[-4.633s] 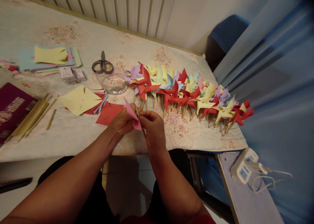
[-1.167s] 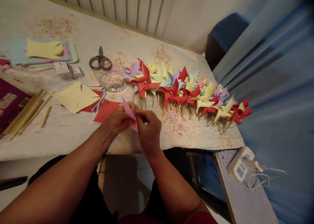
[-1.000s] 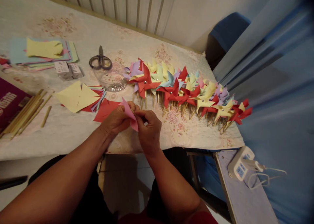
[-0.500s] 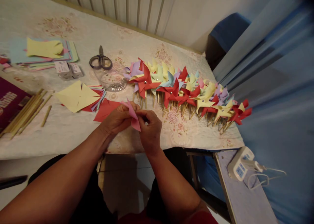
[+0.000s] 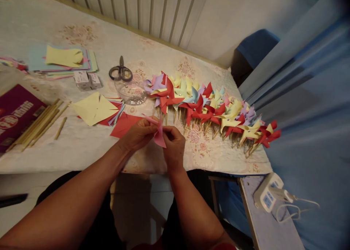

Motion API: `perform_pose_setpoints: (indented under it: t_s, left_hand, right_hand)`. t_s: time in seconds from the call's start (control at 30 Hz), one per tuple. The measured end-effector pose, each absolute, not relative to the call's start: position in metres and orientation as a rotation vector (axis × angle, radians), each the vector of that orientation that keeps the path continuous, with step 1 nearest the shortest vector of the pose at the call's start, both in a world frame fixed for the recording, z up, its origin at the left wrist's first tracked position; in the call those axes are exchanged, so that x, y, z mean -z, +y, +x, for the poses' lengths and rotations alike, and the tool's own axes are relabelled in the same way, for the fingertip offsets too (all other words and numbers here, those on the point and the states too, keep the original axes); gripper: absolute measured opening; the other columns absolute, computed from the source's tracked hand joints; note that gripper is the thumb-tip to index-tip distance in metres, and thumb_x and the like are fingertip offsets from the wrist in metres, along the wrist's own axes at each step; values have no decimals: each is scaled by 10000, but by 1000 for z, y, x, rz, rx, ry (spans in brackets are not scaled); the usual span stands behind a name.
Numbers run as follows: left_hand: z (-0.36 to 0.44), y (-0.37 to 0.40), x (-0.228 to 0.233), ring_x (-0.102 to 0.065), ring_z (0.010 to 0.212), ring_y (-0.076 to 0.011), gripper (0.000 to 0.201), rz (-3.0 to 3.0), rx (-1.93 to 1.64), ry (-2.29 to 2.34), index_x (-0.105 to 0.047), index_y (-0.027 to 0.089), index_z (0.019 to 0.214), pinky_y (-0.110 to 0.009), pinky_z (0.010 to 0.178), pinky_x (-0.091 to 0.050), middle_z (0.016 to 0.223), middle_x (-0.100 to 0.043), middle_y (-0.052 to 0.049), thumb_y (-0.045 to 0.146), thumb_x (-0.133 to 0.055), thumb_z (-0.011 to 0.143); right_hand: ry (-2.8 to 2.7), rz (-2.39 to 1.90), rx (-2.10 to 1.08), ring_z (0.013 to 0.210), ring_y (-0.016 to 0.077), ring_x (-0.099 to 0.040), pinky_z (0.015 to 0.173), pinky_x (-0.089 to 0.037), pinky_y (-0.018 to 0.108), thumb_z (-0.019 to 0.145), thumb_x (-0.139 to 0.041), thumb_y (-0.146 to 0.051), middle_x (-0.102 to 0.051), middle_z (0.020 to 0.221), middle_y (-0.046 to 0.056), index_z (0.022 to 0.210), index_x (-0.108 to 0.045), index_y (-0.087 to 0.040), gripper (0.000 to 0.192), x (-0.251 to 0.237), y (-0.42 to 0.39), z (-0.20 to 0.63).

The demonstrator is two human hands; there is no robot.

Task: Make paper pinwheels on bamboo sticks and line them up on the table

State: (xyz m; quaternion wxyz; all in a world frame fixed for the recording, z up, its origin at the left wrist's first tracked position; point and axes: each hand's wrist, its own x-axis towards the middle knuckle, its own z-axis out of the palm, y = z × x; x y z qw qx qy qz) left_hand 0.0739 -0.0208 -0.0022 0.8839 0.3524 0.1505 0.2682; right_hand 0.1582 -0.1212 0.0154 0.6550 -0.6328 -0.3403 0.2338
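Note:
Between my two hands, above the table's front edge, is a pink paper pinwheel piece (image 5: 159,137), its points curled inward. My left hand (image 5: 140,133) pinches it from the left. From the right, my right hand (image 5: 175,142) grips it with bent fingers; its centre is hidden behind the fingertips. A cut red paper square (image 5: 124,125) lies flat beside my left hand. Left of it sits a stack of cut squares with a yellow one (image 5: 94,108) on top. Finished pinwheels (image 5: 193,109) on sticks lie in a long row to the right.
Behind my hands are a clear dish of small metal pins (image 5: 135,96) and black-handled scissors (image 5: 120,73). Two small boxes (image 5: 82,80), coloured paper sheets (image 5: 37,58), rolled sticks (image 5: 45,122) and a purple box (image 5: 19,113) are at left. A power strip (image 5: 268,193) stands lower right.
The view has shifted, so the table things appear farther right. Both hands still hold the pink paper, and its points look more folded together.

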Motion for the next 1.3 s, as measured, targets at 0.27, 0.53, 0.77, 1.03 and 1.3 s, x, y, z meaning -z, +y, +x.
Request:
perform_pose_setpoints:
  t_s: [0.27, 0.53, 0.77, 1.03, 1.3]
  left_hand:
    - [77, -20, 16, -550, 572, -100, 252, 766, -594, 391, -694, 122, 726, -207, 557, -425, 647, -628, -8, 259, -874, 615]
    - [72, -9, 9, -535, 542, -84, 258, 810, -670, 445, -665, 104, 656, -194, 529, -407, 606, -623, -24, 301, -832, 663]
    - [72, -9, 10, -523, 540, -89, 284, 812, -696, 526, -640, 118, 678, -204, 525, -380, 609, -621, -7, 300, -843, 600]
    - [70, -7, 12, -425, 476, -62, 320, 848, -811, 591, -568, 152, 613, -191, 453, -303, 542, -545, 35, 321, -840, 614]
    - [69, -2, 19, -407, 481, -60, 344, 807, -861, 653, -503, 166, 609, -194, 454, -265, 530, -492, 50, 277, -829, 624]
  right_hand:
    - [-711, -1436, -622, 673, 135, -570, 643, -467, 256, 738, -682, -322, -658, 718, -13, 809, -685, -181, 157, -16, -119, 160]
    - [-713, -1656, -664, 601, 125, -512, 589, -402, 242, 731, -653, -358, -590, 616, -37, 766, -699, -177, 190, -7, -120, 170]
    - [-729, -1709, -725, 561, 110, -444, 547, -349, 240, 723, -642, -396, -533, 573, -43, 676, -639, -175, 226, -5, -119, 167]
    - [-750, -1691, -794, 543, 100, -411, 519, -336, 229, 682, -638, -337, -516, 561, -57, 647, -617, -183, 159, -2, -118, 166]
    - [-935, -1778, -768, 587, 122, -477, 582, -395, 243, 696, -612, -313, -585, 613, -38, 726, -703, -188, 157, 1, -120, 170]
